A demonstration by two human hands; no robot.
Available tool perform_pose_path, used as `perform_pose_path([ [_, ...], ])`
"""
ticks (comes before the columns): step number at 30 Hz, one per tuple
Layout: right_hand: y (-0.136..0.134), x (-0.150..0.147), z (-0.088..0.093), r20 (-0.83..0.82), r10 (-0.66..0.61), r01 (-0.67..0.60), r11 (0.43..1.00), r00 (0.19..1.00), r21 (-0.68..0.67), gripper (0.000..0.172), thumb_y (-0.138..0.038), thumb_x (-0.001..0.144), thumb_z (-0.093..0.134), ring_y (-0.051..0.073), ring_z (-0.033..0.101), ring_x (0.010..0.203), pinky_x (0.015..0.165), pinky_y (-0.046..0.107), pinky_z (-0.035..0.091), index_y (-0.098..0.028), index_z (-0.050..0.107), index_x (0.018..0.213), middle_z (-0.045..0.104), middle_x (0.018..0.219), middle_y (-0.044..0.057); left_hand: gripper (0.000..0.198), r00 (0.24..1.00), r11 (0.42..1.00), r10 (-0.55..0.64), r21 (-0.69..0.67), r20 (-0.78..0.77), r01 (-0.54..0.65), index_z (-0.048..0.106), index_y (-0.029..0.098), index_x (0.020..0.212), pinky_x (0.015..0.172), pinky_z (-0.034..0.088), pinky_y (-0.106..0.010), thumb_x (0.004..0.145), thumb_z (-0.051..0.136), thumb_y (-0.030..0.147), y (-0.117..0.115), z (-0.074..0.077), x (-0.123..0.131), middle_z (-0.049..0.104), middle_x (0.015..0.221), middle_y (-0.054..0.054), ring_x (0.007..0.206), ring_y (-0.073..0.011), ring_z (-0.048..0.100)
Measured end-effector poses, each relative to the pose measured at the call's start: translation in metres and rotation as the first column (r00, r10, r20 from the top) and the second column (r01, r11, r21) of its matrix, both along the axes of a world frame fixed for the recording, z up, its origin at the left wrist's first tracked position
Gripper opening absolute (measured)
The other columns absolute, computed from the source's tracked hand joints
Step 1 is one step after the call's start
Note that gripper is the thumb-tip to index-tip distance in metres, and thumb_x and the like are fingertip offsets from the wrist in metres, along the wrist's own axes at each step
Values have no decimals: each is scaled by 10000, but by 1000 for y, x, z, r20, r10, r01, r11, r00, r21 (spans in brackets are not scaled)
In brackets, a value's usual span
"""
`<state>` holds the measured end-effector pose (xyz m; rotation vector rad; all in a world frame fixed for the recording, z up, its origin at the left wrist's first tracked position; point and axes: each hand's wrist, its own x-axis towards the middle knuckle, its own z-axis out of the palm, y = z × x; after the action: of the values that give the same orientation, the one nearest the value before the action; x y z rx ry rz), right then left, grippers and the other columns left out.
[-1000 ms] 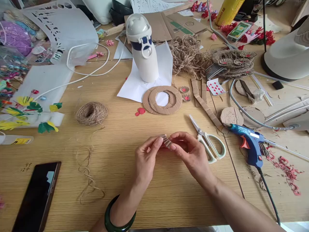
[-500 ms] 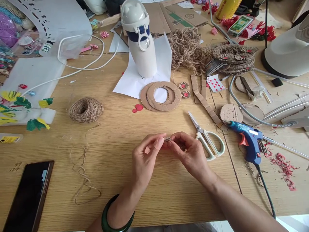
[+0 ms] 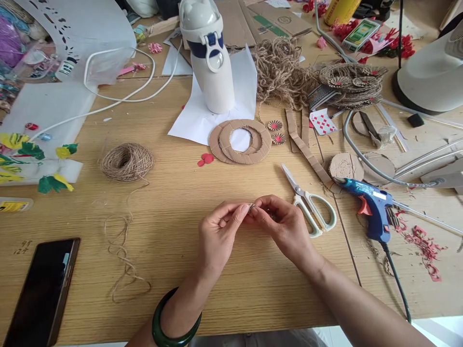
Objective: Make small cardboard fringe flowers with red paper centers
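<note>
My left hand (image 3: 219,234) and my right hand (image 3: 281,224) meet over the wooden table, fingertips pinched together on a small folded strip of corrugated cardboard (image 3: 251,207). Only a sliver of the strip shows between the thumbs and forefingers. A dark green bangle (image 3: 170,327) sits on my left wrist. White-handled scissors (image 3: 307,202) lie just right of my right hand. A blue glue gun (image 3: 372,208) lies further right.
Two cardboard rings (image 3: 240,140) lie ahead of my hands, below a white bottle (image 3: 210,58) on paper. A ball of twine (image 3: 126,161) sits left, with loose twine (image 3: 125,260) nearer. A black phone (image 3: 39,289) lies at the front left. Cardboard strips (image 3: 306,149) and tangled jute (image 3: 280,72) fill the back right.
The cardboard strip has been squeezed tighter between my fingertips; less of it shows now. Both hands stayed in place, and my view tipped slightly.
</note>
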<state>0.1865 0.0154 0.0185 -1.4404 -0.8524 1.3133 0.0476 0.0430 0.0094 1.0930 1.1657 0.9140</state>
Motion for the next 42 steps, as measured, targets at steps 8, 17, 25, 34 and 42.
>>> perform_pose_path([
  [8,-1,0,-1,-15,1,-1,999,1000,43,282,-453,816,745,150,623,687,634,263,485,-181,672,805,689,740,24,166,1000,999,28,-26,10,-27,771,203,845,728,543,-250,846,713,358,-1,-3,1,750,792,-22,722,-155,676],
  [17,-2,0,-4,-12,-8,9,998,1000,59,283,-463,817,745,163,647,706,644,274,521,-194,661,846,692,765,29,132,966,978,60,-210,251,-6,757,195,740,712,542,-233,778,784,319,4,1,3,728,739,-8,688,-122,648],
  [25,0,1,0,-15,-21,22,997,1000,77,271,-444,797,768,135,626,666,607,242,515,-192,669,822,670,756,12,96,925,939,63,-336,375,72,770,190,761,706,574,-211,760,804,280,6,3,0,733,759,-5,680,-95,656],
  [34,0,1,0,-14,-17,18,996,1000,88,274,-443,795,772,140,644,671,622,253,549,-195,662,841,671,765,13,146,912,917,35,-377,408,133,767,171,736,675,567,-210,779,779,310,9,5,-1,720,751,-21,677,-97,631],
  [42,-1,1,0,-37,-3,6,995,999,100,264,-426,797,775,130,640,667,621,244,539,-192,660,841,668,771,10,142,928,936,2,-328,374,130,756,172,743,678,569,-223,800,758,303,9,7,-2,723,748,-20,686,-109,649],
])
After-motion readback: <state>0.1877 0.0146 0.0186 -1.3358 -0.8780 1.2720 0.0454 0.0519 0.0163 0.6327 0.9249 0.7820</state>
